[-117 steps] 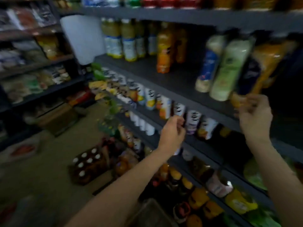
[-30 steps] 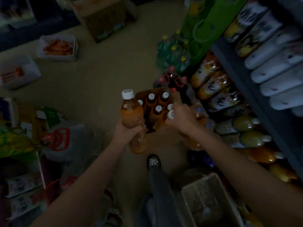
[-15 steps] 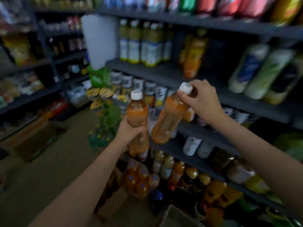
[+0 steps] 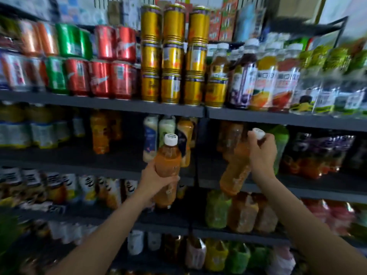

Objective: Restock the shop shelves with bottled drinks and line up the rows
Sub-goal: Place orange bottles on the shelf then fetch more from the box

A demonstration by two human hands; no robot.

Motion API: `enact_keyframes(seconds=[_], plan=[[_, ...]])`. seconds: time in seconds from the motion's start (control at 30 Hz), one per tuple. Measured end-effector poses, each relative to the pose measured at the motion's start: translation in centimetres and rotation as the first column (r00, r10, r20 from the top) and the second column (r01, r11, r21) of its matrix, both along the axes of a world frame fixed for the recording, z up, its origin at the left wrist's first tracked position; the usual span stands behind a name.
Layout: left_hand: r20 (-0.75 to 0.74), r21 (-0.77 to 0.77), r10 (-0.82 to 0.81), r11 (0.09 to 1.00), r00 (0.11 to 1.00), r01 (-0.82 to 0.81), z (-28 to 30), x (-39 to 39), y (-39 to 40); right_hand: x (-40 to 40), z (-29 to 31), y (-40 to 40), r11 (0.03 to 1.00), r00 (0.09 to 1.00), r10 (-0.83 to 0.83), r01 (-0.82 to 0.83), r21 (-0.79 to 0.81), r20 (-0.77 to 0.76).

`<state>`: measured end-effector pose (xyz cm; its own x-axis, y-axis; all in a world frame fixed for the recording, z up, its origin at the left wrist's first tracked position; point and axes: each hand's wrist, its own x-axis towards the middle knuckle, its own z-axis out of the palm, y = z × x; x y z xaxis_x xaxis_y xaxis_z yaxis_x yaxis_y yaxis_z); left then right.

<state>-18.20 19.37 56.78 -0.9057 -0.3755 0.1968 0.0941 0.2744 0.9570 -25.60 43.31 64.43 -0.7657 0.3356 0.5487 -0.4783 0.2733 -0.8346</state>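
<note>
My left hand [image 4: 156, 180] grips an upright orange drink bottle [image 4: 168, 161] with a white cap around its middle, in front of the second dark shelf [image 4: 119, 158]. My right hand [image 4: 262, 155] holds a second orange bottle [image 4: 235, 173] by its neck just under the white cap. That bottle tilts with its base down-left, at the front of the second shelf's right bay, before a similar orange bottle [image 4: 230, 135] and a green one [image 4: 281, 139] standing there.
Stacked gold cans [image 4: 172, 56], red and green cans [image 4: 99, 62] and labelled juice bottles [image 4: 266, 76] fill the top shelf. Tall pale bottles [image 4: 151, 137] stand behind my left hand. The lower shelves hold several more bottles. The view is blurred at the edges.
My view has swung up and right to face the shelves. Both hands carried their bottles higher, and the right bottle now reaches the second shelf's right bay.
</note>
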Motion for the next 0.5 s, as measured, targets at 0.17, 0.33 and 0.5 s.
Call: enact_keyframes(seconds=[0.17,0.33,0.5], plan=[[-0.013,-0.019,0.006,1.000,1.000,-0.007,0.2,-7.2,7.1,-7.0,0.4,5.1,0.999,0.998,0.011,-0.009,0.031,-0.057],[0.034,-0.053,-0.020,0.998,0.999,0.021,1.6,-11.5,11.0,-10.4,-2.4,5.0,0.997,0.996,0.071,-0.070,0.019,-0.052],[0.069,0.039,0.011,0.999,0.998,-0.013,2.3,-13.9,12.9,-13.7,-1.3,4.4,0.994,0.996,0.079,-0.083,-0.071,-0.050]])
